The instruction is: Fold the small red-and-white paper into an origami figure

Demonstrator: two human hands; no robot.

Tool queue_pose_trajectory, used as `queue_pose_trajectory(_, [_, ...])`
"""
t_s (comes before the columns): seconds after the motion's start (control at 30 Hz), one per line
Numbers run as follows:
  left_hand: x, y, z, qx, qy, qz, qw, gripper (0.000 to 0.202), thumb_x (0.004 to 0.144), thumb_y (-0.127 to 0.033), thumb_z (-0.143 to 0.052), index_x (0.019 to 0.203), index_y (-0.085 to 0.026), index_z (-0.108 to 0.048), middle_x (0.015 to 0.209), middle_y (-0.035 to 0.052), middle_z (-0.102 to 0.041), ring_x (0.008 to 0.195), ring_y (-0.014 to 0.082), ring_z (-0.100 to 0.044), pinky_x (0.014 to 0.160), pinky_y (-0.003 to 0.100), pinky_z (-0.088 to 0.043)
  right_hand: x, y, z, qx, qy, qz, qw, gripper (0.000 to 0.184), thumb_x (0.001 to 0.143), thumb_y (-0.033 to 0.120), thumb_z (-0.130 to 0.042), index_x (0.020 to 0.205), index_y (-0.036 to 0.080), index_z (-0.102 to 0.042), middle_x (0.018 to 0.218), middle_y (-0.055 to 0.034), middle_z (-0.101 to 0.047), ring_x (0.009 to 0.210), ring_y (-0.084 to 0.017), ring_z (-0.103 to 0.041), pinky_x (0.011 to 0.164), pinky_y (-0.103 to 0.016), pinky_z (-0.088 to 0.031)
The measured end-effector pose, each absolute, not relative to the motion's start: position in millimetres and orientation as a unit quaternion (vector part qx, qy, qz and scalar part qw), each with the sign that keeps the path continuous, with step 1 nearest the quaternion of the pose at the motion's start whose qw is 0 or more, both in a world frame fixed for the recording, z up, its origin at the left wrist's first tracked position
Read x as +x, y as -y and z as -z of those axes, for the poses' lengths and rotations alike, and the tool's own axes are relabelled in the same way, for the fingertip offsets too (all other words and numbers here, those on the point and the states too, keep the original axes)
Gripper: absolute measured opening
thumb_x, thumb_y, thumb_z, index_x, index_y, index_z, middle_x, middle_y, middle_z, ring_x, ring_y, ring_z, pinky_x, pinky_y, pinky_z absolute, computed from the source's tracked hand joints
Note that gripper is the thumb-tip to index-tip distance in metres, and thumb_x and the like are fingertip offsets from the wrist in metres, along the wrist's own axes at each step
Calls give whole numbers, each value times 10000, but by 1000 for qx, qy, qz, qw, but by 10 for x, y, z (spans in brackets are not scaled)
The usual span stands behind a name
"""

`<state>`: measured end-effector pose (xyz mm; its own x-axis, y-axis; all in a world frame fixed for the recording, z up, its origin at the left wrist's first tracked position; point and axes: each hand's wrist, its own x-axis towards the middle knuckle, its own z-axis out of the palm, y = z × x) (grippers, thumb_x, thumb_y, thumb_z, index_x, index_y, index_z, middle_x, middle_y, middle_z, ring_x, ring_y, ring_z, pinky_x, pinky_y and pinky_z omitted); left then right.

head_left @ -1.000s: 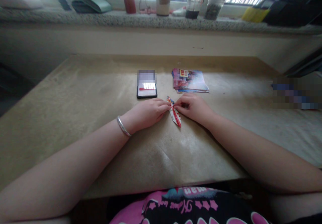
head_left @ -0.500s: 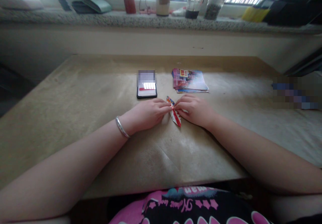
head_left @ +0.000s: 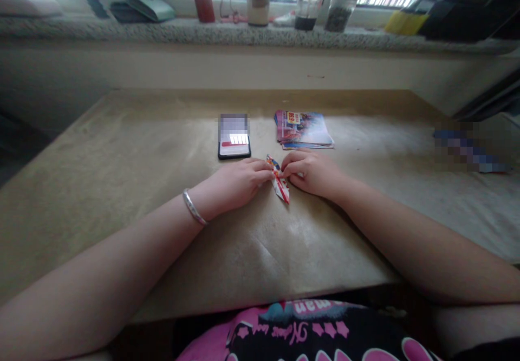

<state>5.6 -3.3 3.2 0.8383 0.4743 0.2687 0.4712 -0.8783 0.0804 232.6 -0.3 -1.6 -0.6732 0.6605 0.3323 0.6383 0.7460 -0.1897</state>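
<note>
A small folded paper (head_left: pixel 280 188), white with red and multicoloured print and pointed at both ends, lies slantwise between my hands on the table. From the left, my left hand (head_left: pixel 240 183) pinches its middle, thumb and fingers together. My right hand (head_left: pixel 314 171) grips the paper's other side with bent fingers near the same spot. Fingertips cover part of the folds at the centre. A silver bangle (head_left: pixel 194 207) circles my left wrist. Just beyond the left hand is a phone (head_left: pixel 234 147) with its screen lit.
Behind my right hand rests a stack of printed leaflets (head_left: pixel 311 128). A blurred flat item (head_left: pixel 467 147) lies at the table's right. On the stone windowsill (head_left: pixel 227 33) stand a red bottle (head_left: pixel 203 5), a tall cream container (head_left: pixel 258 1) and a yellow object (head_left: pixel 404 23).
The whole view has shifted slightly. Both hands stay on the folded paper, with the right fingers drawn back a little, so more of its middle shows.
</note>
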Motion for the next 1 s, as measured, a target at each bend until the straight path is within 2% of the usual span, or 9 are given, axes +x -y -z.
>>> queue_pose_trajectory(0.3, [11,41,-38,966,-229,-119,12,494,835,-74,-426,1306,-196,-514,1351,70,-531,1244,175,-497,1055,345,-431,2433,-50,50,-344,906,-93,228,281,785,97,-529,867,244,-755,950,-26,-725,864,-165,-647,796,-312,-489])
queue_pose_trajectory(0.53, [65,83,-77,961,-253,-104,-25,439,836,-81,-452,1242,-203,-566,1254,77,-587,1140,196,-563,969,342,-486,2417,-32,22,-348,908,-81,217,255,782,107,-531,825,228,-751,941,-40,-716,856,-174,-635,794,-320,-486])
queue_pose_trajectory(0.73, [28,67,-47,959,-259,-109,-27,475,829,-75,-459,1253,-262,-562,1317,61,-543,1164,196,-550,956,344,-488,2456,-86,92,-334,905,-110,242,276,780,100,-519,851,235,-749,939,-44,-703,876,-171,-623,825,-336,-477])
queue_pose_trajectory(0.87, [9,57,-15,961,-245,-123,-20,450,835,-94,-470,1252,-237,-559,1321,70,-539,1182,196,-532,981,349,-474,2458,-113,153,-331,892,-124,283,274,772,85,-512,826,227,-740,912,-40,-709,870,-170,-628,843,-350,-480])
queue_pose_trajectory(1.0, [22,58,-6,962,-232,-144,-23,376,883,-139,-448,1233,-204,-565,1273,85,-566,1182,191,-518,993,349,-465,2417,-82,143,-358,880,-118,289,254,775,84,-510,845,211,-720,915,-43,-714,890,-177,-632,865,-354,-479])
